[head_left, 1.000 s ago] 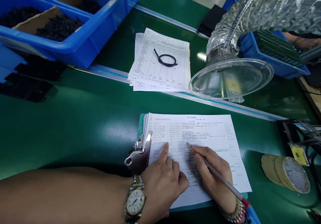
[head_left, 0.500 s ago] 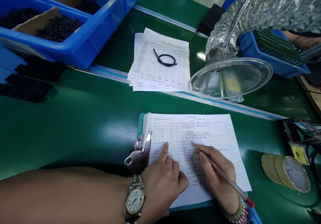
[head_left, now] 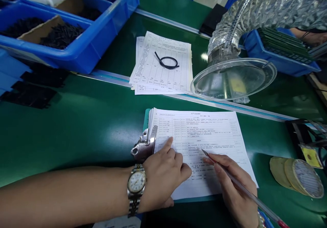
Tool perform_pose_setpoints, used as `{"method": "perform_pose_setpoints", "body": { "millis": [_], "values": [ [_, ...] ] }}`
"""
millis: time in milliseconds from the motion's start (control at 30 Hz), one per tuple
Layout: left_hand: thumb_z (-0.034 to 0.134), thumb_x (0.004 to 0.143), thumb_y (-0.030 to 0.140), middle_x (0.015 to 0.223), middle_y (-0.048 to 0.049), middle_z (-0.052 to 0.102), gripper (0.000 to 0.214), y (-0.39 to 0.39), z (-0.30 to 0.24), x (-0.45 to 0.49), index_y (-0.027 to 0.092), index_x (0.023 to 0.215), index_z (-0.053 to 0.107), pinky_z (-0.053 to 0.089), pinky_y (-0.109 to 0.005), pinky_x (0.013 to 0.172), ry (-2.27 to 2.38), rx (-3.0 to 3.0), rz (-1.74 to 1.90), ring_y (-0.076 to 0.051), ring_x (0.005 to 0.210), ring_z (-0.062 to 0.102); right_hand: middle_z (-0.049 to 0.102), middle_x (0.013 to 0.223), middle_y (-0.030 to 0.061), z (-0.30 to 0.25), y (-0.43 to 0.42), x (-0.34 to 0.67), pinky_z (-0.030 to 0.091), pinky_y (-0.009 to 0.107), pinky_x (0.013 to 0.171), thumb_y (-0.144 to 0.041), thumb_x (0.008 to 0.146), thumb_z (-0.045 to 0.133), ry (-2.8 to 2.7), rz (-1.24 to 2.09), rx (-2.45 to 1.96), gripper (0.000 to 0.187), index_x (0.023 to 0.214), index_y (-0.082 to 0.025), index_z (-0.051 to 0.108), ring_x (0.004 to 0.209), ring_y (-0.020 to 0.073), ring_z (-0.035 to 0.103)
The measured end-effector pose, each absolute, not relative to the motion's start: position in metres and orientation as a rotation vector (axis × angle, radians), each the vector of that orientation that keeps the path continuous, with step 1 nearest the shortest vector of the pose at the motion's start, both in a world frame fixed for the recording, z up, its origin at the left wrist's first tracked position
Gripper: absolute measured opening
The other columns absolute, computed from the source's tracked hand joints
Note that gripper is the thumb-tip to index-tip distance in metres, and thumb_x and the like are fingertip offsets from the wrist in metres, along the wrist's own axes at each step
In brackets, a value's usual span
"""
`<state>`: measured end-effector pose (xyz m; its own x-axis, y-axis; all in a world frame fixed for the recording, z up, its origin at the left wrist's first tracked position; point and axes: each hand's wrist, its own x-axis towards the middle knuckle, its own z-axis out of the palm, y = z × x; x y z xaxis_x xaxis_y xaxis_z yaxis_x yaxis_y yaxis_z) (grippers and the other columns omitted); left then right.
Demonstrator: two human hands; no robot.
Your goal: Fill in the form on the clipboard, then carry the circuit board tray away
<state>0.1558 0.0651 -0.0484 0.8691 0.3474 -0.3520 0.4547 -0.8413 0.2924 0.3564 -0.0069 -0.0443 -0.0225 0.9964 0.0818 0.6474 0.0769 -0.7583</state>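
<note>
A printed form (head_left: 204, 132) is clipped on a teal clipboard (head_left: 146, 116) with a metal clip (head_left: 145, 145) at its left edge. My left hand (head_left: 165, 177), a watch on its wrist, rests on the paper with the forefinger pointing at a line and the other fingers curled. My right hand (head_left: 233, 187) is closed on a clear pen (head_left: 242, 187); the pen's tip touches the middle of the form.
A second stack of forms (head_left: 163, 64) with a black rubber loop (head_left: 166, 62) lies beyond a metal rail. A clear fume hood (head_left: 233, 80) on a foil duct hangs at right. Blue bins (head_left: 76, 47) of black parts sit at left, tape rolls (head_left: 297, 177) at right.
The pen tip and my right hand have slid down and to the right on the form. The view has shifted slightly, so the clipboard sits higher in the picture.
</note>
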Motion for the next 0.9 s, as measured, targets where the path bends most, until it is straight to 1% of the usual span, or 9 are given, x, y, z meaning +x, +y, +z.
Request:
{"method": "perform_pose_setpoints", "body": {
  "millis": [67,100,200,233,300,400,567,767,900],
  "values": [
    [0.063,0.048,0.063,0.085,-0.0008,0.051,0.069,0.063,-0.049,0.155,0.022,0.099,0.042,0.035,-0.050,0.110,0.589,2.707,-0.383,-0.012,0.085,0.056,0.060,0.099,-0.0012,-0.046,-0.006,0.356,0.046,0.015,0.084,-0.013,0.087,0.046,-1.745,0.717,-1.647,0.027,0.110,-0.024,0.055,0.095,0.0062,0.056],
    [0.062,0.051,0.060,0.083,-0.0012,0.052,0.064,0.060,-0.048,0.156,0.021,0.098,0.043,0.037,-0.050,0.107,0.579,2.735,-0.368,-0.012,0.083,0.057,0.060,0.099,-0.0013,-0.046,-0.005,0.356,0.046,0.014,0.083,-0.014,0.087,0.046,-1.746,0.716,-1.659,0.026,0.110,-0.024,0.055,0.094,0.0060,0.056],
    [0.046,0.071,0.036,0.070,-0.0014,0.054,0.026,0.046,-0.049,0.156,0.019,0.090,0.045,0.044,-0.049,0.099,0.534,2.849,-0.247,-0.011,0.070,0.059,0.061,0.097,-0.0018,-0.048,-0.004,0.357,0.047,0.013,0.081,-0.015,0.087,0.047,-1.748,0.709,-1.686,0.025,0.109,-0.024,0.055,0.092,0.0057,0.057],
    [0.039,0.073,0.028,0.066,-0.0012,0.054,0.018,0.040,-0.049,0.155,0.018,0.087,0.045,0.045,-0.049,0.096,0.527,2.886,-0.156,-0.010,0.064,0.059,0.061,0.096,-0.0019,-0.048,-0.004,0.358,0.047,0.013,0.080,-0.015,0.087,0.047,-1.753,0.703,-1.684,0.025,0.109,-0.024,0.055,0.092,0.0057,0.057],
    [0.032,0.072,0.021,0.059,-0.0011,0.052,0.015,0.028,-0.052,0.155,0.016,0.081,0.044,0.047,-0.047,0.093,0.561,2.928,0.079,-0.009,0.057,0.056,0.062,0.095,-0.0018,-0.047,-0.003,0.358,0.048,0.013,0.080,-0.016,0.087,0.047,-1.757,0.690,-1.677,0.023,0.108,-0.024,0.056,0.091,0.0058,0.057],
    [0.032,0.072,0.023,0.055,-0.0011,0.051,0.012,0.018,-0.056,0.155,0.015,0.074,0.041,0.049,-0.043,0.090,0.666,2.930,0.284,-0.009,0.054,0.054,0.062,0.094,-0.0021,-0.046,-0.003,0.358,0.048,0.013,0.079,-0.016,0.087,0.047,-1.756,0.680,-1.677,0.023,0.107,-0.024,0.056,0.090,0.0054,0.057],
    [0.032,0.072,0.023,0.054,-0.0016,0.052,0.012,0.014,-0.058,0.158,0.015,0.071,0.041,0.051,-0.042,0.086,0.677,2.931,0.310,-0.009,0.053,0.054,0.061,0.094,-0.0025,-0.048,-0.003,0.358,0.047,0.011,0.079,-0.016,0.087,0.047,-1.757,0.678,-1.680,0.024,0.108,-0.025,0.056,0.089,0.0048,0.057],
    [0.037,0.069,0.022,0.052,0.0008,0.048,0.009,0.013,-0.061,0.160,0.014,0.070,0.036,0.048,-0.042,0.093,0.791,2.934,0.375,-0.007,0.050,0.050,0.062,0.095,-0.0031,-0.049,-0.004,0.360,0.047,0.010,0.081,-0.017,0.087,0.047,-1.771,0.684,-1.690,0.023,0.108,-0.025,0.056,0.091,0.0043,0.057],
    [0.040,0.069,0.027,0.054,0.0012,0.047,0.014,0.017,-0.064,0.160,0.015,0.073,0.034,0.044,-0.048,0.098,0.806,2.909,0.381,-0.009,0.050,0.050,0.062,0.097,-0.0037,-0.051,-0.006,0.363,0.046,0.010,0.084,-0.019,0.088,0.047,-1.790,0.655,-1.709,0.024,0.109,-0.025,0.056,0.092,0.0045,0.057]
  ]
}}
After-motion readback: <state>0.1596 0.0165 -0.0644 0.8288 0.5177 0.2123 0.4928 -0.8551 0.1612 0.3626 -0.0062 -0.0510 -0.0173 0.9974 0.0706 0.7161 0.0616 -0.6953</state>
